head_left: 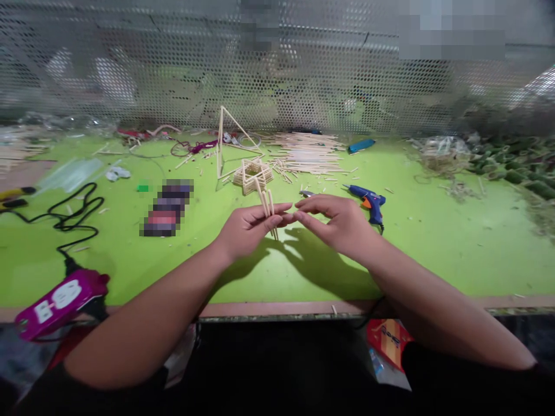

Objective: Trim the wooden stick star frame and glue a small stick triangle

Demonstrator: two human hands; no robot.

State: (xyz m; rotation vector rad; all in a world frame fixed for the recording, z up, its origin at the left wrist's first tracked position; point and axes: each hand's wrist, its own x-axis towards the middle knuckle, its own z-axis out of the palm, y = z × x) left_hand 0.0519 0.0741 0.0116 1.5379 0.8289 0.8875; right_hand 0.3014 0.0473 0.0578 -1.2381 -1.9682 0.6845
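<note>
Holding, L hand [243, 232]: head view; closed, gripping a few thin sticks [271, 212] btwn thumb & fingers, sticks near upright, tilted a bit, above table. Clock dirs below = from these sticks, 12 = far side.
R hand [340, 222]: at 3, fingers part curled, tips right nr L fingertips; can't tell if touching or pinching anything.
Hex stick piece [252, 176]: 11, on table, layered sticks, just beyond L hand.
Tri stick frame [220, 144]: 11, stands tall nr hex piece, on its far L side.
Loose stick pile [307, 153]: 1, spread flat, mostly side by side, a few strays.
Glue gun [368, 201]: 3, blue w/ orange trigger, lying just beyond R hand.
Metal tool [307, 194]: 2, mostly hidden by R hand, type unclear.
Turquoise item [361, 145]: 2, nr stick pile, type unclear.
Pixelated item [167, 208]: 9, flat on table; detail n/a.
Green bit [143, 188]: 10, small, nr pixelated item.
Purple pwr block [63, 304]: 8, at near edge, black cable [82, 228] off it.
Green bundles [511, 164]: 2–3, heaped, far R.
Mesh panel [277, 75]: 12, behind table.
Table [442, 248]: lime green top, under everything listed.
</note>
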